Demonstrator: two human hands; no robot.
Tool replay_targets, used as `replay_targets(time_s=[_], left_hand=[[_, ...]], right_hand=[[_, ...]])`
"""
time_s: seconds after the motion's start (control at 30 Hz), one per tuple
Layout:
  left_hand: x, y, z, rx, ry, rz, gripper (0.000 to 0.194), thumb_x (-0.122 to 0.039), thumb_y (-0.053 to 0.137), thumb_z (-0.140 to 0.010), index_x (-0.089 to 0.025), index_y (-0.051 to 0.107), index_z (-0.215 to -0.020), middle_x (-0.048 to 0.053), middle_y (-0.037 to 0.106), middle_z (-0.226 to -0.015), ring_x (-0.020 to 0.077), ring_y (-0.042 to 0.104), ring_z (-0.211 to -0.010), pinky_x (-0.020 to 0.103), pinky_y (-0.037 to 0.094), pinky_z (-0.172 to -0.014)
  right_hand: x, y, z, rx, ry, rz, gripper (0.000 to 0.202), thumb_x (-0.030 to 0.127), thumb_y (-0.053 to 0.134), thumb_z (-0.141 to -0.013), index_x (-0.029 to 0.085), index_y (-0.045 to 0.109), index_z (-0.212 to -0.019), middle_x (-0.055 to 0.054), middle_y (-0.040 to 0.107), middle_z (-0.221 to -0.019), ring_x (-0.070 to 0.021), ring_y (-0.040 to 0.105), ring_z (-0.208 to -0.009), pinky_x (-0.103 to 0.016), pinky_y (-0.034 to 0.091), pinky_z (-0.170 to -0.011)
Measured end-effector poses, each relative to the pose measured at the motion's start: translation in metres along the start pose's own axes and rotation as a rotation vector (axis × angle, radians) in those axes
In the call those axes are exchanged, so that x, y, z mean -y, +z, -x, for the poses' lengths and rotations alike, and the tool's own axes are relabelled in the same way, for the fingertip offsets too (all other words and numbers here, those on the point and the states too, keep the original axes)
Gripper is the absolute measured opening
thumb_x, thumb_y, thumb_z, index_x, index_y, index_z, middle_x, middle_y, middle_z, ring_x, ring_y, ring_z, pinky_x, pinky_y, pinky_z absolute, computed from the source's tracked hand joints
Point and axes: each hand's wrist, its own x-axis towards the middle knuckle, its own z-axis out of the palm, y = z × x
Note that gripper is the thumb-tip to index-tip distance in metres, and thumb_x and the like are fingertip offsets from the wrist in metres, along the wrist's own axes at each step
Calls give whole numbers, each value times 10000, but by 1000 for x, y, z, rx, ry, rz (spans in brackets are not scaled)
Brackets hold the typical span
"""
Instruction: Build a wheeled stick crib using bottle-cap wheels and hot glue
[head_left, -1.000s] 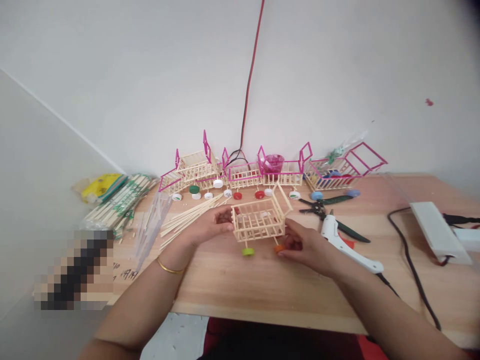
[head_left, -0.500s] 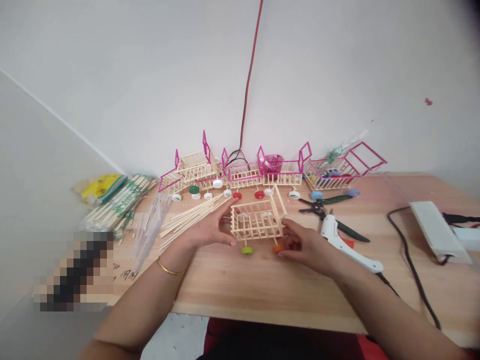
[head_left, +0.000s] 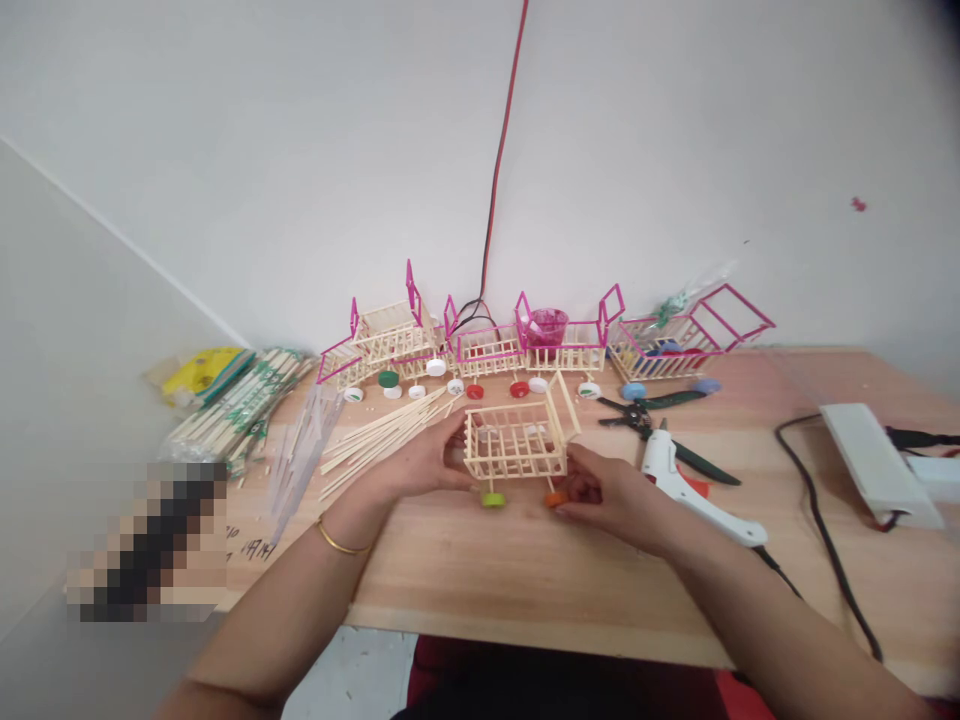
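Observation:
A small cart made of thin wooden sticks stands in front of me, with a handle frame raised at its right end. Bottle caps serve as its wheels; a green cap and an orange cap face me. My left hand is closed around the cart's left end, its fingertips partly hidden behind the sticks and its thumb low near the green cap. At the right end, my right hand has its fingers curled in against the cart, thumb and finger at the orange cap.
Several pink-trimmed stick carts line the wall. Loose sticks, clear glue sticks and bagged skewers lie left. To the right are pruning shears, a white glue gun and a power strip with a cable.
The cart's left end has shifted very slightly to the right. My left thumb has moved a little closer to the green cap; my right hand has hardly moved.

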Motion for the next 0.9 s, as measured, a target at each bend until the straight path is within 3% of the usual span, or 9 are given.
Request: replay_targets(time_s=[0.1,0.27,0.6,0.77,0.9], left_hand=[[-3,0,-1,2,-22,-40,691,-263,834,-598,-177,489,-1190,92,593,-1132,262,576,-1064,394,471,-913],[-1,0,-2,-17,-59,-87,699,-270,847,-568,-161,478,-1152,83,589,-1091,245,578,-1038,384,470,-900],[2,-1,-1,-26,-71,-181,744,-307,860,-546,-163,503,-1183,94,598,-1134,260,572,-1060,403,456,-936],[6,0,-1,-21,-61,-118,749,-287,852,-570,-168,495,-1218,108,594,-1170,275,565,-1103,435,454,-966],[9,4,-4,-24,7,62,822,-187,814,-617,-214,413,-1334,119,511,-1321,277,499,-1229,444,413,-1046]], right_hand=[[1,0,0,18,-7,-6,322,345,676,-741,225,535,-1005,-17,692,-814,-187,650,-722,-283,475,-641],[-7,2,-1,38,-26,32,168,324,646,-773,217,552,-862,5,636,-720,-163,610,-666,-259,447,-596],[-10,4,-2,27,-33,42,150,317,640,-783,215,562,-860,10,612,-705,-149,581,-649,-246,429,-581],[-12,5,-2,17,-28,51,155,310,647,-775,217,559,-862,7,614,-707,-153,583,-650,-248,425,-574],[-13,5,-3,16,-18,18,182,319,662,-767,214,551,-866,10,617,-701,-150,587,-643,-250,431,-574]])
